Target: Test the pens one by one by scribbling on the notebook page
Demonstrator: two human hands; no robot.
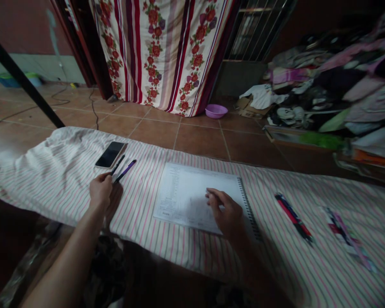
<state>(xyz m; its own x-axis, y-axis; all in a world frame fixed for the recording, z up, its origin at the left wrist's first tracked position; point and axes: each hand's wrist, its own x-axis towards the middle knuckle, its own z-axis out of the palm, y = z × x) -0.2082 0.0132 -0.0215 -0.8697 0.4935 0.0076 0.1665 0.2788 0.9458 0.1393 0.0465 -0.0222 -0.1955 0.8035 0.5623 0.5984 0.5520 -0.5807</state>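
My left hand (101, 190) is closed at the left side of the striped cloth, its fingertips on the end of a dark pen (118, 163). Right beside it lies a purple pen (125, 170), and a phone (111, 154) with a dark screen is just beyond. Over the spiral notebook (182, 192) in the middle is my right hand (226, 209). Its fingers are loosely bent and a little apart, with nothing visible in them. The notebook lies with its spiral binding to the right and faint print along its left edge.
A striped cloth (141, 196) covers the surface. To the right lie a bunch of red and black pens (294, 218) and a group of pink and white pens (349, 239). Beyond are a floral curtain (170, 55), a purple basin (216, 111) and heaped clothes (336, 81).
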